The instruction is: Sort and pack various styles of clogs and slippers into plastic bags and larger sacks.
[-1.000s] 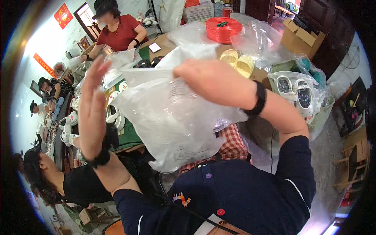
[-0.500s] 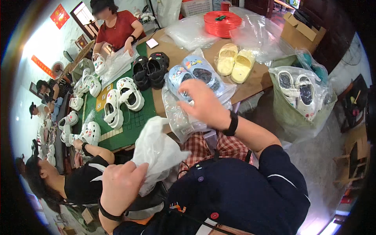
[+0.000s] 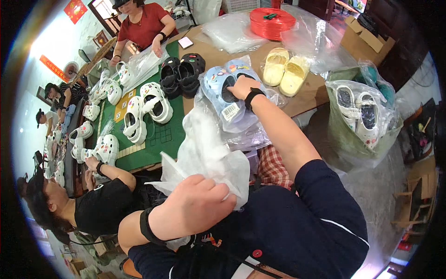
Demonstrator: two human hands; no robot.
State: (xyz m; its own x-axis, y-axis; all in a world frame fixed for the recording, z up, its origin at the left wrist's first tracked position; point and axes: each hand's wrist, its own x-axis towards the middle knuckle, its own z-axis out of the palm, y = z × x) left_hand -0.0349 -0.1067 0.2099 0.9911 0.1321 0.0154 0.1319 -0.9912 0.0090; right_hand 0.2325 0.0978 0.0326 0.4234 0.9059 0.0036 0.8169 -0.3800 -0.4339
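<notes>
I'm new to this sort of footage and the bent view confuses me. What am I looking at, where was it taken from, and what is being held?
These are a person's two bare hands; no robot is involved. A wide fisheye camera on that person's head looks down, so straight edges curve near the rim. The left hand holds a white plastic bag. The right hand is at the blue clogs; whether it grips them isn't clear. Also on the table are black clogs, white clogs, yellow slides and a red roll.
</notes>
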